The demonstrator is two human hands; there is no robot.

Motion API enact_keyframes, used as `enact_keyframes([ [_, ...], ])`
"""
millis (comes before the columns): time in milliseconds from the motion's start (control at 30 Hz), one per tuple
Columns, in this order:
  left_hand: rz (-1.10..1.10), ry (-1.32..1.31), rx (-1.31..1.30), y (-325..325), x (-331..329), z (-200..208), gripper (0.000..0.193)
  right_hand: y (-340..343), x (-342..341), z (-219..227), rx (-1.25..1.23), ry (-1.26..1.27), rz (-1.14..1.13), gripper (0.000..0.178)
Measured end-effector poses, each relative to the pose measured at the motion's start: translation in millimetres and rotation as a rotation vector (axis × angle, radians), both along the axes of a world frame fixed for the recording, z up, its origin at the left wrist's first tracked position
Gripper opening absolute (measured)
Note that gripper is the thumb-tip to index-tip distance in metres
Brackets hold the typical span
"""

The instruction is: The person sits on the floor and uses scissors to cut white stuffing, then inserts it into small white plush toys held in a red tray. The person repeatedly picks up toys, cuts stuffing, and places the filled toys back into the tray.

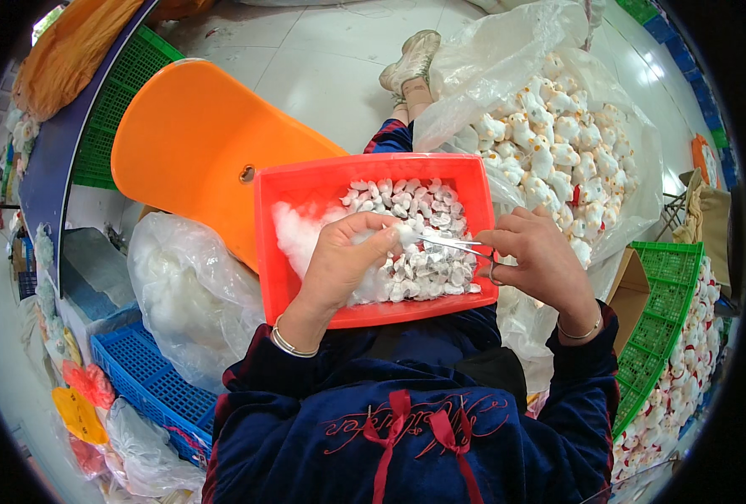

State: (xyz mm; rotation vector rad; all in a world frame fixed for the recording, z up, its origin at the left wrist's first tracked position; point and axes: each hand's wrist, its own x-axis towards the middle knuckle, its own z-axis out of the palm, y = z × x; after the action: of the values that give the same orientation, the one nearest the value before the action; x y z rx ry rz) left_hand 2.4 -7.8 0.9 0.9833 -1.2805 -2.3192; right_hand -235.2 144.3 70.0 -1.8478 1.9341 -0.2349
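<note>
A red plastic tray (pixel 373 317) lies across my lap. My left hand (pixel 343 256) is over its middle, thumb and fingers pinching a small white fabric piece (pixel 405 233). In my right hand (pixel 541 250), fingers wrap around the ring handles of slim silver forceps (pixel 453 243). Their tips point left and meet the white piece; whether they reach inside it is hidden. Fluffy white stuffing (pixel 295 239) fills the tray's left side, partly under my left hand. Many small white and grey pieces (pixel 436 273) are heaped on the right side.
An orange plastic stool (pixel 188 151) stands at the far left of the tray. Beyond the tray at right, a clear bag (pixel 507 59) holds many small white plush toys (pixel 558 143). A stuffing bag (pixel 179 286) and blue crate (pixel 150 361) sit left, a green crate (pixel 663 311) right.
</note>
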Motion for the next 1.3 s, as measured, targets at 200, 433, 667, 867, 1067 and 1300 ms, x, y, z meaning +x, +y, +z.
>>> enact_keyframes([
  [200, -0.07, 0.003, -0.103, 3, -2, -5, 0.015, -4, 8, -3, -0.028, 0.071, 0.069, 0.046],
  [433, -0.011, -0.066, -0.173, 4, -3, 2, 0.011, 3, -3, 5, -0.128, -0.028, -0.017, 0.052],
  [667, -0.032, -0.171, -0.416, 11, -1, 10, 0.012, 0, 10, 2, -0.124, -0.03, -0.029, 0.052],
  [867, -0.004, -0.124, -0.459, 11, 1, 6, 0.016, 1, 9, 6, -0.015, 0.01, -0.021, 0.036],
  [1067, -0.063, -0.048, -0.392, 12, 0, -2, 0.018, 2, 11, 4, 0.032, -0.008, 0.032, 0.032],
  [1300, 0.115, 0.048, 0.019, 5, 4, -9, 0.013, 8, 6, 0, -0.096, -0.11, -0.125, 0.053],
])
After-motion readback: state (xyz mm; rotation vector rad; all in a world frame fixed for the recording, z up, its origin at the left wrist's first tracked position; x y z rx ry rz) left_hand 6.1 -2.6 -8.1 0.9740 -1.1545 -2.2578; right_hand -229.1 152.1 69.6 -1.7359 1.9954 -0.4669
